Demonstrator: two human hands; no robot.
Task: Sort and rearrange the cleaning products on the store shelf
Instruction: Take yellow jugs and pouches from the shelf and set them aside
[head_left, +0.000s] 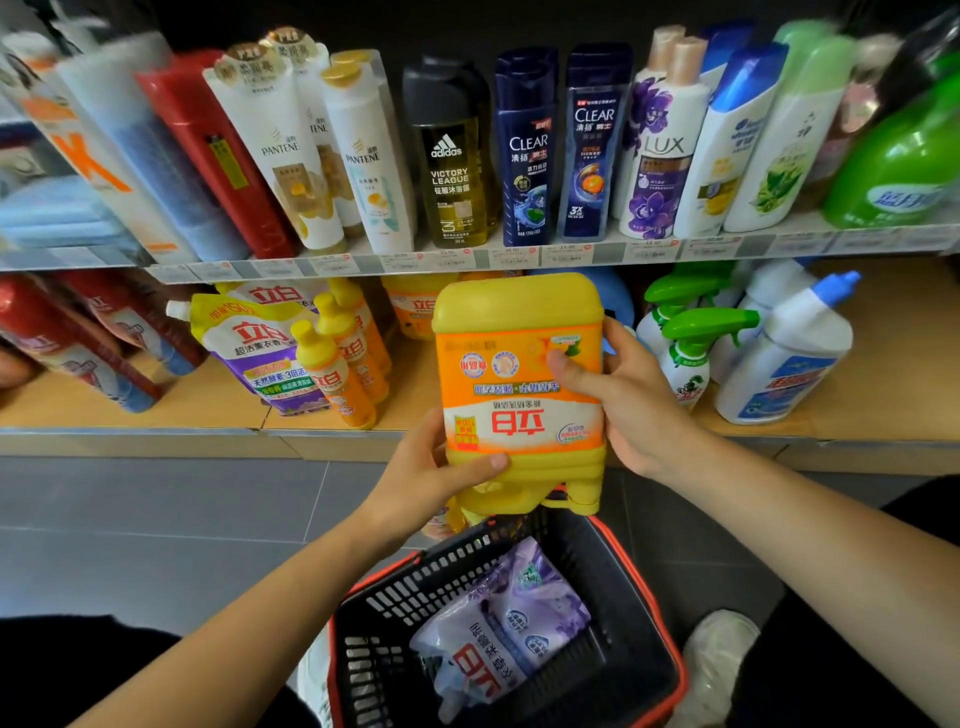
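Large yellow plastic jug with orange-and-white label (522, 395) held upside down, print inverted, handle end pointing down; it hangs in the air in front of the lower shelf (893, 374) and just above the black plastic basket with red rim (447, 569); cap hidden, cannot make it out. Left hand (423, 467) grips the jug's lower left corner, thumb laid across the front, fingers out of sight behind; right hand (636, 402) clamps the right side, thumb pressed on the label, fingers wrapped round the back. In the basket lies a purple-and-white soft refill pouch (511, 618), its lower end lost in shadow. On the lower shelf, left of the jug: a row of small yellow bottles (337, 374) and a yellow-and-purple spouted pouch (249, 353); right: white spray bottles with green triggers (688, 353) and a white angled-neck bottle with blue cap (797, 353). A blue container (615, 293) mostly hidden behind the jug. Upper shelf items at the far left and right edges blurred, labels unreadable.
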